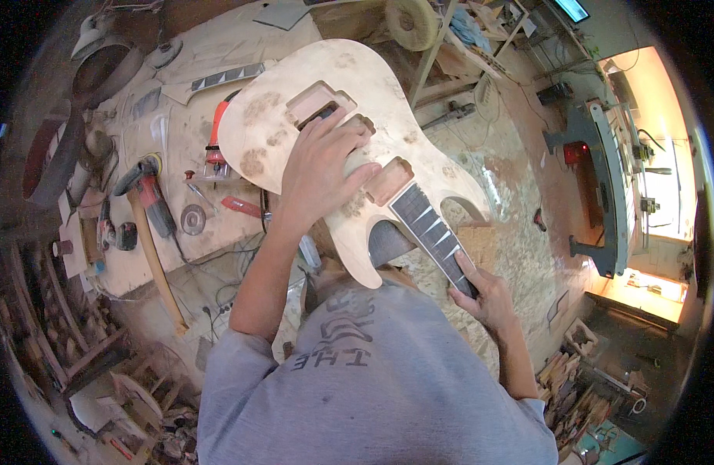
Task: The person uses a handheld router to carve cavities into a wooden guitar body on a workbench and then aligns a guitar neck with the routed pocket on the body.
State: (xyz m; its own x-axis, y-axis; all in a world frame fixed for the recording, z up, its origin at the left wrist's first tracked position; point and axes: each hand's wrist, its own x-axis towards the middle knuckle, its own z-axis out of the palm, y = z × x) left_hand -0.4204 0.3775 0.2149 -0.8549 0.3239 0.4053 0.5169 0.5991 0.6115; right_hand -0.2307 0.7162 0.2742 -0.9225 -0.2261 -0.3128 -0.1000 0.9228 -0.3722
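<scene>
An unfinished electric guitar body (380, 89) of pale burl wood lies tilted in front of me, with routed cavities in its top. Its dark fretboard (428, 226), with white triangular inlays, slants down to the right from the body. Across the body's top lies my left hand (320, 167), fingers stretched out over the pickup cavities and thumb beside the neck-end cavity (389, 181). Around the far end of the neck my right hand (485, 298) is closed, its thumb on the fretboard's edge. The undersides of the body and neck are hidden.
On the dusty bench (198, 267) at left are an angle grinder (154, 201), a wooden handle (155, 267), a disc (193, 219) and a red-based router (216, 159). Another fretboard (227, 77) lies behind. Scrap wood (566, 395) is piled at lower right.
</scene>
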